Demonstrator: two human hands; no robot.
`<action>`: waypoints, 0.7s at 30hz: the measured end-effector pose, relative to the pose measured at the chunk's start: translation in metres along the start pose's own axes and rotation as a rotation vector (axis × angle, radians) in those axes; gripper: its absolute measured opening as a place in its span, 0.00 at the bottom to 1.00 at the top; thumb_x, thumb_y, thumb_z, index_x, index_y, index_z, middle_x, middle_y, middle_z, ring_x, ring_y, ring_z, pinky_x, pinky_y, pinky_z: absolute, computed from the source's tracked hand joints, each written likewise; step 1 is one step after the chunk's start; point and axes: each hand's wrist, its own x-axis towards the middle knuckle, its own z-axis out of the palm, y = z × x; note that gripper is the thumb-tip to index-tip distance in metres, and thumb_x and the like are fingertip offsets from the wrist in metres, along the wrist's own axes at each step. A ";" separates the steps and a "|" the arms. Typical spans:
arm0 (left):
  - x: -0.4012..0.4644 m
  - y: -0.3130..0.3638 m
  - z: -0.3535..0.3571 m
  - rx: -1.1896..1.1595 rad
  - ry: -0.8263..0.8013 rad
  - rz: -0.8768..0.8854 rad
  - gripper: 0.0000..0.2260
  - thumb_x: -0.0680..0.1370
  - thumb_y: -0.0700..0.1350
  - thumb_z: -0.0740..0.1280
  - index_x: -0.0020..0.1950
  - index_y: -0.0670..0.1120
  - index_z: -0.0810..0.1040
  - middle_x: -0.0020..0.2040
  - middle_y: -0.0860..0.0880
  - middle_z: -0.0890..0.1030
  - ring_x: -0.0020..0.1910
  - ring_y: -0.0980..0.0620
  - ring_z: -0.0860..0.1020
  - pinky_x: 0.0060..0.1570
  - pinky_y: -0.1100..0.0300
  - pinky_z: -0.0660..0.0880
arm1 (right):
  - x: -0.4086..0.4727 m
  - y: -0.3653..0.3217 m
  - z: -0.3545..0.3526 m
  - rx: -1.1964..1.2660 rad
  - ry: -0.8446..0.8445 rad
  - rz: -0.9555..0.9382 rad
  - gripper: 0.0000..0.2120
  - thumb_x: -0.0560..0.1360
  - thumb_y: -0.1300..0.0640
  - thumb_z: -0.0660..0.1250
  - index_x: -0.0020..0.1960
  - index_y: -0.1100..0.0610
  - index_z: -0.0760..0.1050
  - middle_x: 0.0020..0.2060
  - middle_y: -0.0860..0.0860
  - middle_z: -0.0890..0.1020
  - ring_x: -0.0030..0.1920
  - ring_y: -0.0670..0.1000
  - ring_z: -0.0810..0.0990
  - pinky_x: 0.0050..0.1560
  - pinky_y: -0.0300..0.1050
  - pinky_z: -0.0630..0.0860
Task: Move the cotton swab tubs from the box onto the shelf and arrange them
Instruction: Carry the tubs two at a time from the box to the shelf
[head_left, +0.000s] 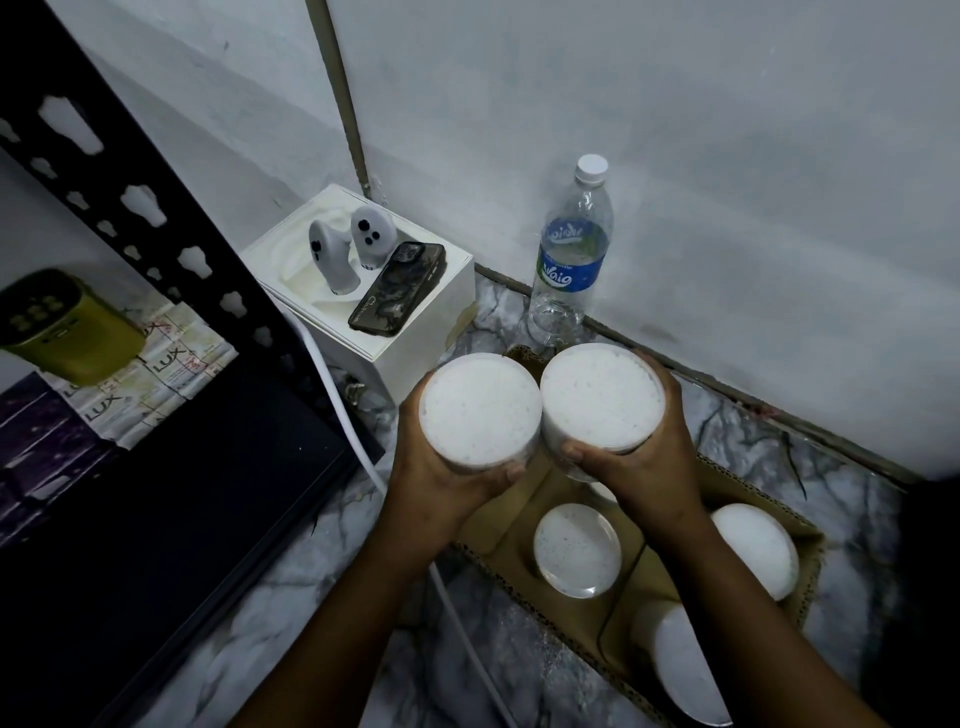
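The left hand (441, 483) grips one cotton swab tub (480, 408) from below, fingers curled around its wall and the thumb at the near rim. The right hand (644, 467) grips a second tub (602, 397) the same way, with the thumb on the near rim and the fingers wrapped round the far right side. Both tubs are held upright above the far left corner of the box (519, 561), and their rims touch side by side. Each tub is a round, clear-walled cylinder packed with white swab tips that form a flat, grainy top surface.

The box is brown corrugated cardboard with an open top, resting on a marble-patterned floor (322, 597). Three more tubs stand inside it: one near the centre (576, 551), one at the right wall (756, 548), and one at the near edge (680, 665). A further white rim is partly visible under the right wrist; what it is cannot be told. Bare cardboard shows between the tubs.

To the left, the shelf (171, 483) presents a dark, flat surface with a straight front edge, framed by a black perforated metal upright (130, 208). Printed paper (156, 374) and a green device (67, 327) lie at its far left. Open floor separates the shelf edge from the box.

Farther away, a white carton (415, 332) carries two white controllers (345, 249) and a phone (397, 288). A clear plastic water bottle (571, 254) stands by the wall (675, 130).
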 end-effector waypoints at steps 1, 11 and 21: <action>-0.001 0.003 -0.001 -0.006 0.006 -0.005 0.44 0.58 0.51 0.79 0.69 0.53 0.61 0.68 0.54 0.69 0.66 0.62 0.70 0.59 0.70 0.71 | -0.001 -0.004 0.000 -0.002 0.001 -0.012 0.47 0.53 0.45 0.77 0.68 0.52 0.62 0.63 0.43 0.71 0.61 0.32 0.70 0.56 0.23 0.68; -0.017 0.052 -0.020 -0.036 0.061 0.005 0.44 0.56 0.53 0.79 0.68 0.57 0.62 0.66 0.54 0.71 0.66 0.58 0.71 0.57 0.65 0.74 | -0.013 -0.057 0.003 -0.035 -0.024 -0.068 0.48 0.52 0.42 0.77 0.68 0.49 0.61 0.62 0.38 0.70 0.61 0.31 0.68 0.58 0.22 0.66; -0.052 0.113 -0.046 -0.026 0.125 0.103 0.42 0.57 0.54 0.79 0.67 0.56 0.63 0.65 0.60 0.71 0.65 0.62 0.70 0.59 0.66 0.73 | -0.041 -0.115 0.004 -0.020 -0.063 -0.103 0.49 0.52 0.42 0.78 0.68 0.46 0.61 0.63 0.40 0.71 0.64 0.35 0.69 0.59 0.24 0.67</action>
